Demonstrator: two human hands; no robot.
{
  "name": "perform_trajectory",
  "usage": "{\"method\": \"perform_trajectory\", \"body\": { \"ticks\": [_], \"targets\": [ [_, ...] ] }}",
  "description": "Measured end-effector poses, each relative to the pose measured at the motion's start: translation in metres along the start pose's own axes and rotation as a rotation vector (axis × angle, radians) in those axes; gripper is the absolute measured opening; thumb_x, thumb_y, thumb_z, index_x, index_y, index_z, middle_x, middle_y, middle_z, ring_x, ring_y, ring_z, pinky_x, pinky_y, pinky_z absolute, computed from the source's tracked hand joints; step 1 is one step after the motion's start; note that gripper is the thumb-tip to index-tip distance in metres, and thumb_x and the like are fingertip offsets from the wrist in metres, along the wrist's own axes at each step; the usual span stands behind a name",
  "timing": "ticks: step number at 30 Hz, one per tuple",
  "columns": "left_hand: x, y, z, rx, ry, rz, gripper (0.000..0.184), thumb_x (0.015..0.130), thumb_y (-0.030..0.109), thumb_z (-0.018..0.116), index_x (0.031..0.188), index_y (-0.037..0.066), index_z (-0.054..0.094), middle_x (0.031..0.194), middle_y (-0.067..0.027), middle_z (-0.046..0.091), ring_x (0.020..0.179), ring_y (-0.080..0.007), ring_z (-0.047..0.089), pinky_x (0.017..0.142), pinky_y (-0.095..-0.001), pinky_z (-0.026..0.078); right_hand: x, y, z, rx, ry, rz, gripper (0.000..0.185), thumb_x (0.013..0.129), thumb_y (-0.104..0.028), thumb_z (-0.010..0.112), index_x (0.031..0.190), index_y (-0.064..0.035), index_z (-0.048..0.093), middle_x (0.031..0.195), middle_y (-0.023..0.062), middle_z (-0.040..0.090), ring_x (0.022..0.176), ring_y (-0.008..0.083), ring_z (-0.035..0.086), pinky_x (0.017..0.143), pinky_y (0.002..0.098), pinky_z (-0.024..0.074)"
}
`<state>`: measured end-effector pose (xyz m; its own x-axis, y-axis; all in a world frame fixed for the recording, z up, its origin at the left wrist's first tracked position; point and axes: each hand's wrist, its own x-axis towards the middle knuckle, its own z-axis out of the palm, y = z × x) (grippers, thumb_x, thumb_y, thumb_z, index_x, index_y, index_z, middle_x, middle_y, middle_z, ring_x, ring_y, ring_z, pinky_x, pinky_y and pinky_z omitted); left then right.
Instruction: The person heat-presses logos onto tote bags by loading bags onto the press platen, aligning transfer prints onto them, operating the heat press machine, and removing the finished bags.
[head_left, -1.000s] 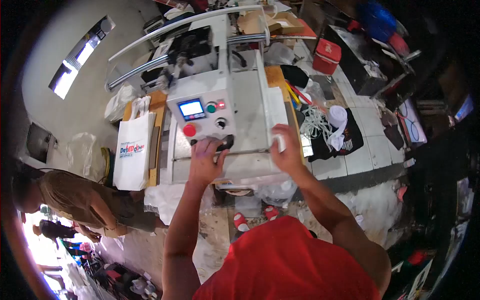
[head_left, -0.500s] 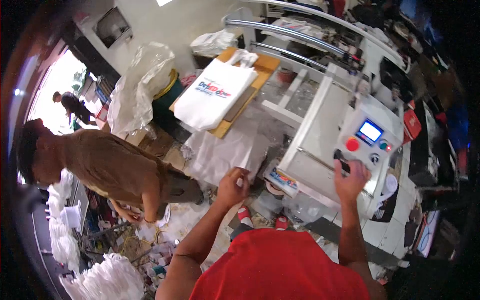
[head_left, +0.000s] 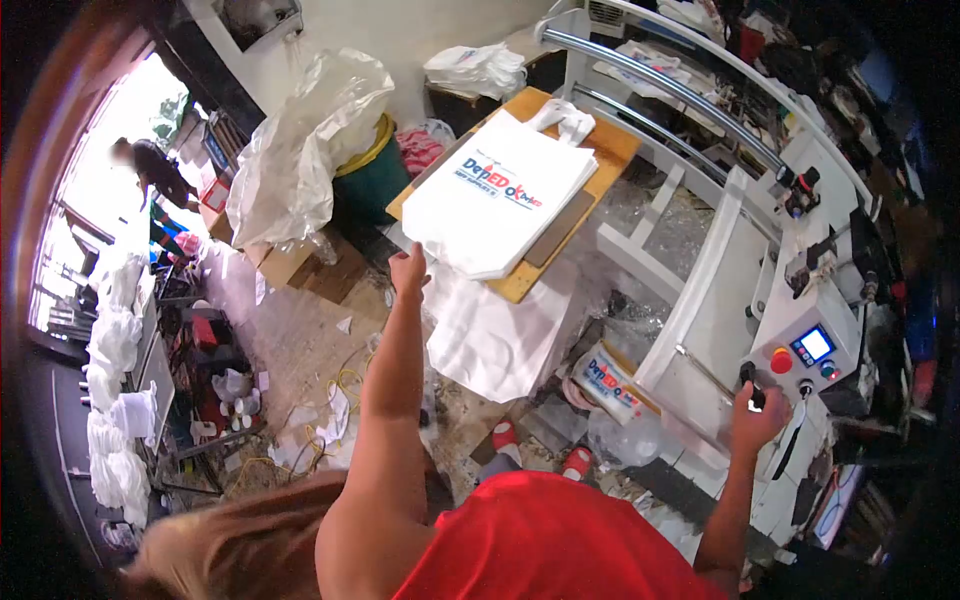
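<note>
White bags (head_left: 490, 205) lie print-up on the board (head_left: 616, 143), straps (head_left: 578, 122) toward its far edge, probably for alignment. Left hand (head_left: 407, 273): beside its left corner, grip unclear. Right hand (head_left: 760, 424): wrapped round the press's (head_left: 832, 312) handle (head_left: 748, 372), presumably for control.

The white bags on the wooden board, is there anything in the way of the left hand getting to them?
No, nothing that I can see. The left hand is right by the edge of the white bags, with no object between. I can't tell whether it's touching them.
</note>
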<state>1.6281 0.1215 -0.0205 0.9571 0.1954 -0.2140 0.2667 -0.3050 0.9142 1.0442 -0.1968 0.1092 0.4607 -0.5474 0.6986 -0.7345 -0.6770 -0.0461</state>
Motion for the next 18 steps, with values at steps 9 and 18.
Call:
{"method": "perform_trajectory", "body": {
  "ticks": [9, 18],
  "targets": [
    [0.071, -0.010, 0.044, -0.308, -0.287, -0.291, 0.038, 0.080, 0.024, 0.069, 0.108, -0.001, 0.064, 0.099, -0.0119, 0.065, 0.085, -0.0238, 0.064, 0.065, -0.0398, 0.056, 0.003, 0.007, -0.003, 0.021, 0.043, -0.003, 0.027, 0.079, -0.022, 0.074, 0.081, -0.0054, 0.054, 0.074, 0.0107, 0.055, 0.075, 0.0346, 0.055, 0.076, 0.0457, 0.0416],
    [0.020, 0.015, 0.024, -0.794, -0.718, -0.265, 0.038, 0.081, 0.009, 0.061, 0.118, 0.002, 0.057, 0.099, -0.0092, 0.063, 0.091, -0.0255, 0.065, 0.077, -0.0447, 0.056, 0.001, 0.012, 0.001, 0.003, 0.049, 0.013, 0.025, 0.077, -0.021, 0.074, 0.081, -0.0060, 0.054, 0.076, 0.0109, 0.058, 0.076, 0.0332, 0.057, 0.077, 0.0459, 0.0424]
  ]
}}
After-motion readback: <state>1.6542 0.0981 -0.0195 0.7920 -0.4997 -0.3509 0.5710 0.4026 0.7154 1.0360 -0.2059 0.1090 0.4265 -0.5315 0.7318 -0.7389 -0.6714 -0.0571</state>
